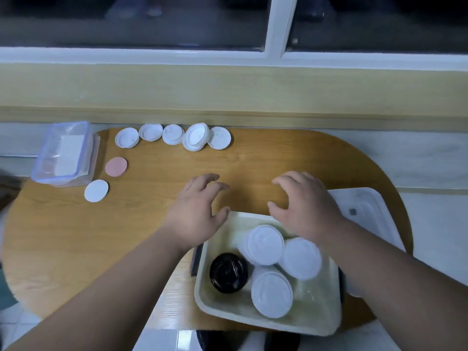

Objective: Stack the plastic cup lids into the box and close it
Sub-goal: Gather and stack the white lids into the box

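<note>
A cream open box [222, 310] stands at the table's near edge. Inside it lie three stacks of white cup lids [266, 245] and a black lid [228, 272]. Its white cover [367, 211] lies flat to the right. My left hand [197, 211] hovers above the box's far left corner with loosely spread fingers, holding nothing. My right hand [306, 206] hovers over the box's far rim, fingers bent and empty. Several more white lids [173, 135] sit in a row along the table's far edge.
A clear plastic container [65, 154] stands at the far left of the wooden table [76, 249]. Beside it lie a pink disc [116, 167] and a white disc [96, 190]. A yellow ledge and a window run behind the table.
</note>
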